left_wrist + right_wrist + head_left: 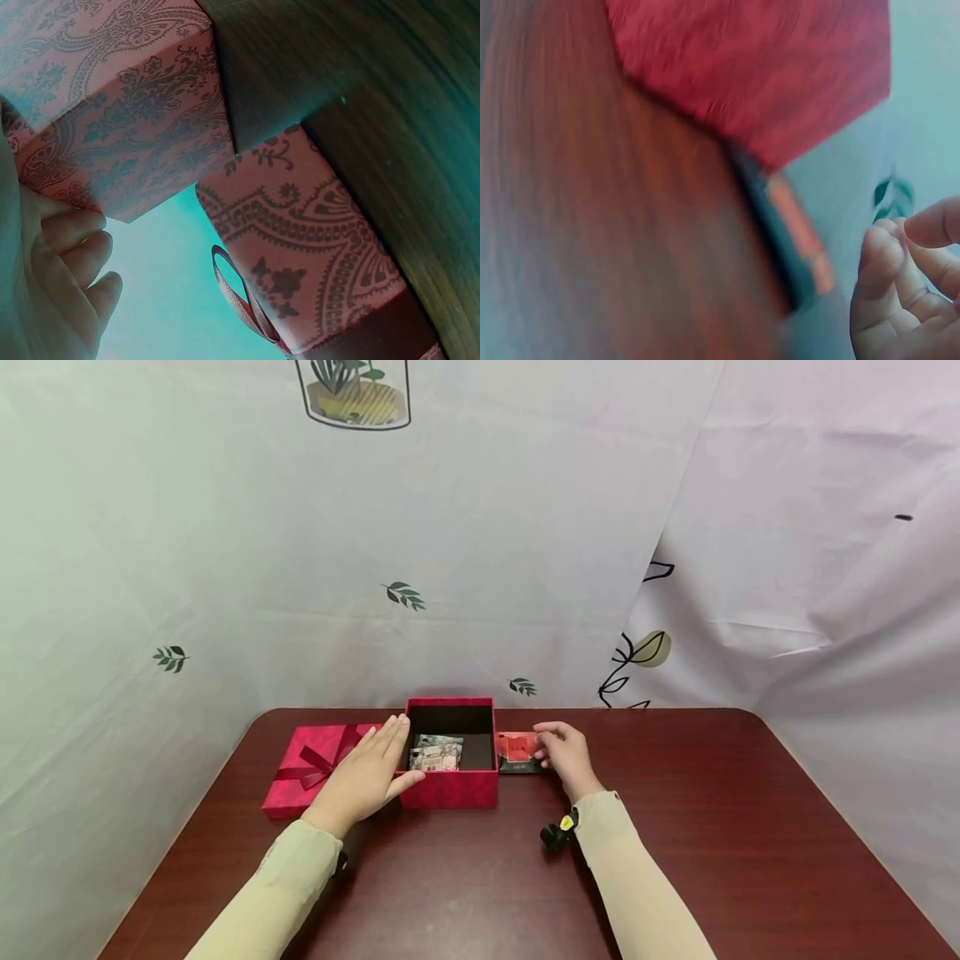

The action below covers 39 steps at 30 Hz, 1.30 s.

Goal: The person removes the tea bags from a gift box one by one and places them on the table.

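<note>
A red patterned gift box stands uncovered near the table's back edge, with several small printed sachets lying inside on its left. My left hand, fingers extended, touches the box's left side; the left wrist view shows its fingertips by the box wall. Just right of the box lies a red and black sachet, looking like a small stack in the right wrist view. Beside its right edge is my right hand, fingers loosely bent. Nothing shows between those fingers in the right wrist view.
Left of the box lies its red lid with a dark ribbon bow, partly behind my left hand. A dark red wooden table carries everything. Pale printed cloth hangs close behind it.
</note>
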{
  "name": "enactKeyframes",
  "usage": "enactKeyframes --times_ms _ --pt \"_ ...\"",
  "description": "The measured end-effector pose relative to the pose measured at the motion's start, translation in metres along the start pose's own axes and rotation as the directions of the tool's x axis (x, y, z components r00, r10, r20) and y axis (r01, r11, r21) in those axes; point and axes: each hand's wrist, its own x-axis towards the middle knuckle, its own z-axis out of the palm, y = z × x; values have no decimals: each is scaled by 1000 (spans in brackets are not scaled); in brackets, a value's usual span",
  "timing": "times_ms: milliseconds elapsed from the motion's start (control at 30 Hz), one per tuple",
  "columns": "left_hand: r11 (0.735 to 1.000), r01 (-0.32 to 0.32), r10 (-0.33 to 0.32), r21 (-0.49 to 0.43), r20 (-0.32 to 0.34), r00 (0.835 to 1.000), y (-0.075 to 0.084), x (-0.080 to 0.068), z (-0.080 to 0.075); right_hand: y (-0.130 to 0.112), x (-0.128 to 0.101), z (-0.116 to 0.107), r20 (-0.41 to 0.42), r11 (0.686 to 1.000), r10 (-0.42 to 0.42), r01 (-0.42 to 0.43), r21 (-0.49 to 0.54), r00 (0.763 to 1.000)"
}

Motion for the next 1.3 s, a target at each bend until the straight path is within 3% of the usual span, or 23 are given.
enactKeyframes --times_ms 200,367,600,933,1100,1300 --pt "1000 4 -4 10 15 1000 0 0 -1 -34 -15 9 97 994 -103 99 46 990" --pt "1000 12 -12 15 46 999 -2 0 -2 -59 -29 19 201 981 -194 186 55 960" --pt "1000 14 -14 -2 50 999 -1 0 -5 -75 -41 40 248 968 -251 238 83 936" --pt "1000 24 -23 -15 50 998 0 0 -5 -88 -48 69 298 984 -175 180 12 939" --pt "999 20 -19 -26 45 999 -1 0 -4 -90 -43 77 334 984 -110 151 -99 936" --pt "1000 12 -11 -27 34 999 0 0 -3 -87 -32 86 345 960 -54 144 -240 937"
